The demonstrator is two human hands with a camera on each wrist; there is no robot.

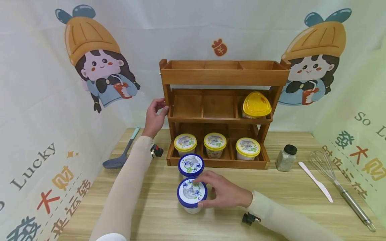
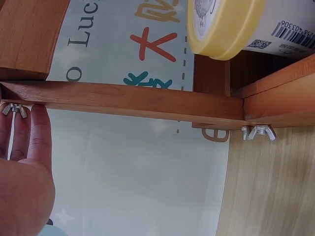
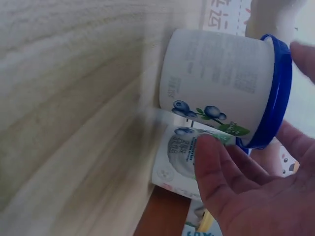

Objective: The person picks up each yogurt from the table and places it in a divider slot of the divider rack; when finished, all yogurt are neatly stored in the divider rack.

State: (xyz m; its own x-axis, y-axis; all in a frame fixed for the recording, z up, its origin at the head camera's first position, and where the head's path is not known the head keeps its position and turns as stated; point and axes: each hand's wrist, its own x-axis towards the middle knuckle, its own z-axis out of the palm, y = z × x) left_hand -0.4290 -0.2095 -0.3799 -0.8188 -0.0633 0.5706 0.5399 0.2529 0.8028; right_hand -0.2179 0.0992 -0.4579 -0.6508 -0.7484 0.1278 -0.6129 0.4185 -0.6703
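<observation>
My left hand rests against the left post of a brown wooden rack. In the left wrist view, its straight fingers touch the post beside a metal wing nut. Low over the table, my right hand holds a white tub with a blue lid by the lid, thumb at the near edge and index finger at the far side. The right wrist view shows blueberries printed on this tub, its other fingers spread alongside. Directly behind stands a second blue-lidded tub, in front of the rack.
Three yellow-lidded tubs sit in the rack's bottom compartments. A larger yellow-lidded container occupies the middle tier's right compartment. A slotted turner lies left; a black-capped jar, a white spreader and a whisk are right.
</observation>
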